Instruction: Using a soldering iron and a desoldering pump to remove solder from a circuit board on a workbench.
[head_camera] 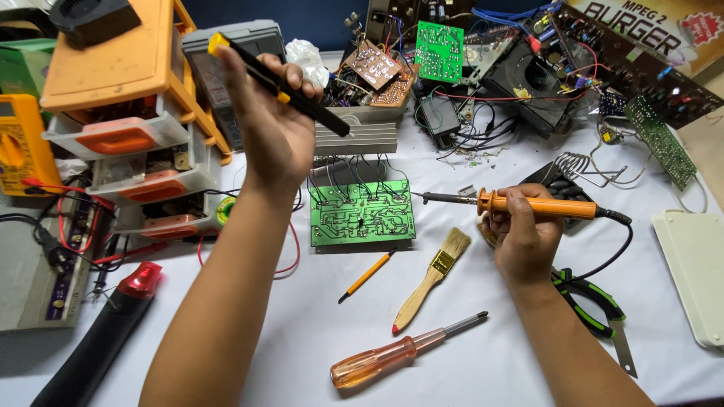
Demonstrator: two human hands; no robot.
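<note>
Orange-handled soldering iron [520, 203]: gripped in the right hand [522, 235], fingers curled round the handle, metal tip pointing toward the green circuit board [363, 213] and just short of its right edge; black cord trails off toward the desk's right edge.

Black tool with yellow end [280, 84]: clasped in the left hand [273, 124], raised above the desk [483, 354], yellow end up toward the far left corner, black end slanting down to the right.

Green circuit board: flat at mid-desk, between the two hands, wires running from its far edge to a grey ribbed heat sink [356, 138].

Paint brush [431, 277]: wooden handle, near the board's right corner, beside the right hand.

Screwdriver [400, 353]: amber handle, near the front edge.

Pencil-like orange stick [366, 276]: just in front of the board.

Green-and-black pliers [592, 305]: right of the right forearm.

Orange and grey drawer unit [139, 128]: far left.

Yellow multimeter [21, 145]: left edge.

Loose boards and wiring [483, 68]: along the far edge.
</note>
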